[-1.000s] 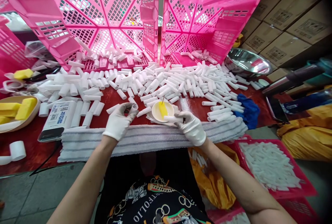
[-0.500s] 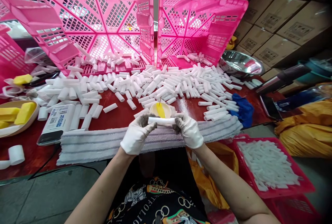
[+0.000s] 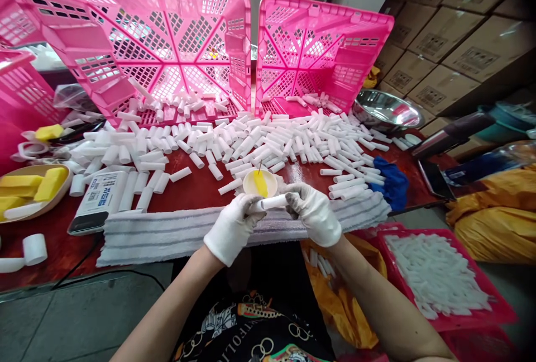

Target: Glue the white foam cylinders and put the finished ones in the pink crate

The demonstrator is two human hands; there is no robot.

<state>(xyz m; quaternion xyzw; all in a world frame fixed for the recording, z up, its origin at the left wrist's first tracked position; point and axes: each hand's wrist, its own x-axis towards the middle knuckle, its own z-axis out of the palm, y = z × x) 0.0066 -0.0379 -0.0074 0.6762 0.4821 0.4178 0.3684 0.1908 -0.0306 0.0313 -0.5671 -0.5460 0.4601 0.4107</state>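
Between my two white-gloved hands is a short white tube [image 3: 274, 201], held by its ends above the striped towel [image 3: 167, 233]. My left hand [image 3: 235, 225] pinches the left end, which is tipped slightly downward. The fingers of my right hand [image 3: 314, 212] are closed on the right end. Just beyond the tube stands a small pale bowl [image 3: 271, 182] with a yellow piece [image 3: 260, 182] and a thin upright pin in it. Many similar white tubes [image 3: 268, 141] lie heaped behind the bowl on the red table [image 3: 188, 186].
Two pink crates [image 3: 180, 63] lie on their sides at the back, tubes spilling out. At left are a white-and-black box-like device [image 3: 98, 200] and a dish of yellow blocks [image 3: 52, 186]. A steel bowl [image 3: 387, 109] and blue cloth [image 3: 391, 183] are at right. A pink crate of white pieces [image 3: 439, 272] stands below.
The tube has gone from nearly level to tilted, left end lower. Both hands have shifted slightly right and stay on it. The camera view has also moved a little.
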